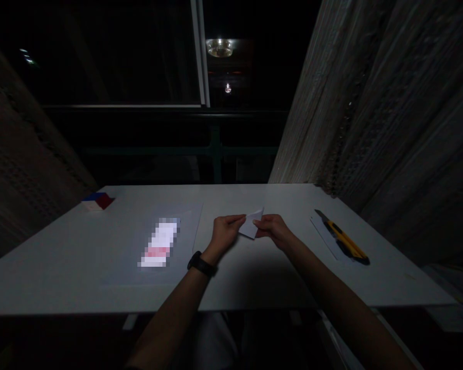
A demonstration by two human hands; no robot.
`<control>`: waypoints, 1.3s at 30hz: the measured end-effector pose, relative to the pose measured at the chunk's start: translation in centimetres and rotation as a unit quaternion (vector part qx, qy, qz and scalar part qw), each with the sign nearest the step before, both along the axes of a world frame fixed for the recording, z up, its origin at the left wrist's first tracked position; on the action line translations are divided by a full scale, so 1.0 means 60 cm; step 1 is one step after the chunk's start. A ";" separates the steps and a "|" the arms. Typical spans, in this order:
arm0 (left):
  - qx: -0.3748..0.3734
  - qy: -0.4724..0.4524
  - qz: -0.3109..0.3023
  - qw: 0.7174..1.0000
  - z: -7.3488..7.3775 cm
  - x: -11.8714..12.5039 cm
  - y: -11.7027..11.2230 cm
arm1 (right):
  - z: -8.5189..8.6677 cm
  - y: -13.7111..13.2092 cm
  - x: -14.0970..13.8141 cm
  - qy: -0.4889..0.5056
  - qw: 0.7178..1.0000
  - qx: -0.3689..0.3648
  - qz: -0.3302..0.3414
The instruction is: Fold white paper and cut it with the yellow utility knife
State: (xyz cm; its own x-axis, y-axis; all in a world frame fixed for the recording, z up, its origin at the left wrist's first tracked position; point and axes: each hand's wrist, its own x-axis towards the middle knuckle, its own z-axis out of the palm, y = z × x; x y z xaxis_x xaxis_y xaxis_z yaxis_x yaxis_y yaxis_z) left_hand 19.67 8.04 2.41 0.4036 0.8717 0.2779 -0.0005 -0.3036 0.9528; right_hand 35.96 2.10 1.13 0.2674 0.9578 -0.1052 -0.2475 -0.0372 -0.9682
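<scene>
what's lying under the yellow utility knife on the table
The yellow utility knife rests on a pale strip of paper on the white table. What the knife's body covers cannot be seen.

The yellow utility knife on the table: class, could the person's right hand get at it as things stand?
Probably yes: the yellow utility knife lies uncovered beside the right hand, nothing between, though that hand holds the folded paper.

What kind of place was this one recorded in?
Probably a room at night, at a white table by a dark window with curtains. Both hands hold a folded paper; a yellow utility knife lies to the right.
</scene>
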 end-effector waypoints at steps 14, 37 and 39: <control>-0.001 0.015 0.008 1.000 -0.005 0.003 0.001 | 0.003 0.002 -0.009 0.040 0.997 0.033 -0.057; 0.057 0.057 0.007 0.997 -0.008 0.001 -0.001 | 0.008 0.003 -0.012 0.075 0.992 0.046 -0.089; 0.060 0.061 0.010 0.996 -0.008 0.001 -0.001 | 0.009 0.003 -0.013 0.080 0.991 0.052 -0.096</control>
State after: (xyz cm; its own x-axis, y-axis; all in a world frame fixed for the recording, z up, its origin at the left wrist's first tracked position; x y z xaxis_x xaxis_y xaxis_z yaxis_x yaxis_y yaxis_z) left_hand 19.72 7.96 1.93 0.4238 0.8433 0.3304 0.1205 -0.4141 0.9022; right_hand 35.16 2.31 1.64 0.4336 0.8988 -0.0640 -0.3912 0.1238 -0.9119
